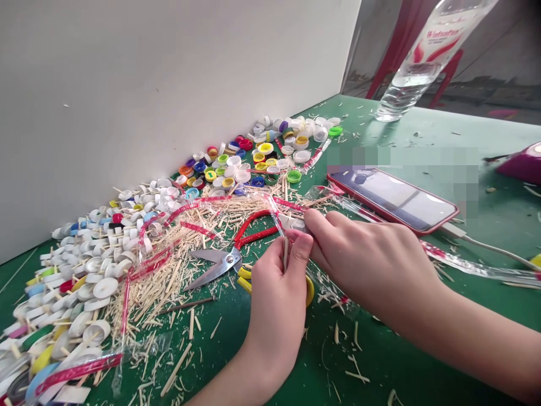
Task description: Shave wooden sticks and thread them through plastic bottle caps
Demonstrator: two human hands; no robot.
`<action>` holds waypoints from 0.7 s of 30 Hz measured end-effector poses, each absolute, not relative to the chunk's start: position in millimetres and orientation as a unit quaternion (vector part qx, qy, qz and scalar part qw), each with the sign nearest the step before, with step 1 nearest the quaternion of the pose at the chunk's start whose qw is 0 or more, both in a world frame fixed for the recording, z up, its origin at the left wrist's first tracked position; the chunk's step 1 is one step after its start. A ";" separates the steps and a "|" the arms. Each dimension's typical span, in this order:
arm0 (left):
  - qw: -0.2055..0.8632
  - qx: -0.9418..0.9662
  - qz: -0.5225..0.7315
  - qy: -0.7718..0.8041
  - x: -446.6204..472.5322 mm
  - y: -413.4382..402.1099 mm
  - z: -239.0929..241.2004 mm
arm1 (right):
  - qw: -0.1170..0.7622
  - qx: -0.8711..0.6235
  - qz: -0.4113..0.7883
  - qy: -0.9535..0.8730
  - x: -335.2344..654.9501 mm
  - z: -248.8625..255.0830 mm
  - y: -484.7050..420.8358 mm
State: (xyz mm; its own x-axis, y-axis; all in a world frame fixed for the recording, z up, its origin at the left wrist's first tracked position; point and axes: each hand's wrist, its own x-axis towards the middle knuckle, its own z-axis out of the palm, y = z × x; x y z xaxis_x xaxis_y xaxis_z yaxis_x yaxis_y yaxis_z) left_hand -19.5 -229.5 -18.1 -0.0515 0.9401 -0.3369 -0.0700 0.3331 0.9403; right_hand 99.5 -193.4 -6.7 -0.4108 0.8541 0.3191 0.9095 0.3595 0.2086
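My left hand (276,299) is closed in a pinch on a thin wooden stick (286,252) held upright. My right hand (372,262) is closed beside it, its thumb and fingers pinching the same stick together with a clear plastic wrapper (291,223) with a red edge. Both hands meet over the green table (380,361). Just left of them lie red-handled snips (230,256), blades pointing left. A yellow cap (310,290) peeks out under my left hand.
Many plastic bottle caps (105,265) in white and mixed colours line the white wall (147,84). Wood splinters and red-edged wrappers (169,248) litter the table. A phone (393,198) on a cable lies at right, a water bottle (422,56) stands behind, a pink object (522,163) at far right.
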 end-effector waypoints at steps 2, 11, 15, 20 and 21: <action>0.584 0.366 0.442 0.574 -19.0 -228.6 -17.3 | 0.085 -0.535 -0.186 -0.820 100.2 -6.7 -194.2; 0.598 0.354 0.446 0.564 -18.0 -229.2 -15.9 | 0.116 -0.547 -0.201 -0.804 102.7 -4.1 -190.4; 0.594 0.361 0.429 0.577 -15.2 -230.9 -14.1 | 0.145 -0.589 -0.196 -0.771 107.9 5.9 -183.4; 0.588 0.362 0.427 0.583 -16.7 -231.5 -13.6 | 0.141 -0.587 -0.172 -0.779 108.6 6.0 -180.5; 0.587 0.358 0.432 0.584 -17.4 -231.4 -14.1 | 0.133 -0.579 -0.162 -0.788 108.0 4.3 -180.3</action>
